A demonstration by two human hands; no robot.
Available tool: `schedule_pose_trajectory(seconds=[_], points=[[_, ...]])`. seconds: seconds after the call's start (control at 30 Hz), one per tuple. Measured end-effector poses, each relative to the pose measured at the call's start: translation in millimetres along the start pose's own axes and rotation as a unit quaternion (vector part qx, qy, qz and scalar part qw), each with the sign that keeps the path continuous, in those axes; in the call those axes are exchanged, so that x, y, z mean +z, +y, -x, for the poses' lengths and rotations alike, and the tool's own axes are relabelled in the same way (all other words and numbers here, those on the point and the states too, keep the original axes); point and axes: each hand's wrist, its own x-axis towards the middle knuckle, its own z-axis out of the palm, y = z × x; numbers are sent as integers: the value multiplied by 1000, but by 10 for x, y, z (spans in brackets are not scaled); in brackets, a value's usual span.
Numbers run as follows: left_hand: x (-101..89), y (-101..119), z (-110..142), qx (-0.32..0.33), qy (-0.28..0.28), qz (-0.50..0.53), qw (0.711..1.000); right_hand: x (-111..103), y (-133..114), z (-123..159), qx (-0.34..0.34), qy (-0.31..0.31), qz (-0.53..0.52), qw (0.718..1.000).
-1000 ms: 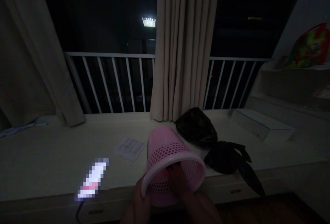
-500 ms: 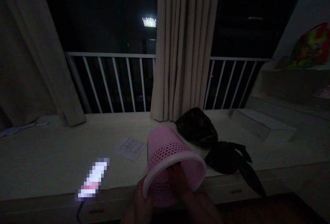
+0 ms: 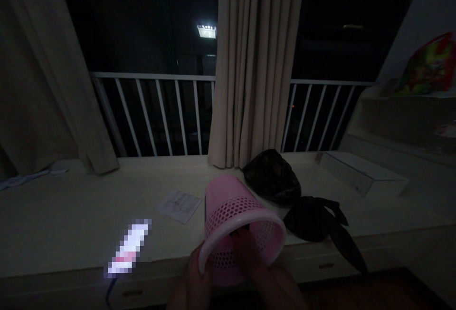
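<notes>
A: Where is the pink basket point(image 3: 223, 190)?
B: At the front edge of the pale counter point(image 3: 81, 210), tipped so that its mouth faces the person.

A: And the hands?
B: The left hand point(image 3: 198, 266) is clamped on the rim at the basket's left side. The right hand point(image 3: 245, 249) reaches in through the mouth.

A: Holding anything in there?
B: I can't tell. A dark patch point(image 3: 245, 227) shows by the fingers, but it's too dim to say what it is, or whether the fingers are together or apart.

A: What about the basket itself?
B: Solid wall toward the base, a band of holes below the thick rim.

A: Other containers nearby?
B: Two, just right of it. The rear black bag point(image 3: 273, 177) lies slumped near the curtain point(image 3: 254, 72); the front black bag point(image 3: 308, 219) has a long end hanging over the counter's edge. Their contents are hidden.

A: Farther out?
B: A printed paper point(image 3: 180, 206) left of the basket, a white box point(image 3: 363, 172) behind the bags to the right, its inside out of sight, and a bright red-and-green bag point(image 3: 429, 67) on the shelf point(image 3: 377, 105).
</notes>
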Motion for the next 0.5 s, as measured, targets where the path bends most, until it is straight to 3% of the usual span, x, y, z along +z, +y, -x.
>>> schedule_pose_trajectory(seconds=[0.1,0.2,0.23,0.37,0.5], points=[[2,-35,-11,0,-2,-7,1000,-5,-44,35,-21,-26,-49,998],[-1,-59,-3,10,8,-8,1000,58,227,-232,16,18,-52,998],[-4,-56,4,13,12,-11,1000,97,374,-375,-1,22,-44,999],[-13,-10,27,40,22,-22,999,294,985,-904,-81,50,119,988],[-1,-19,40,43,39,-6,998,343,1249,-975,-141,54,206,967]])
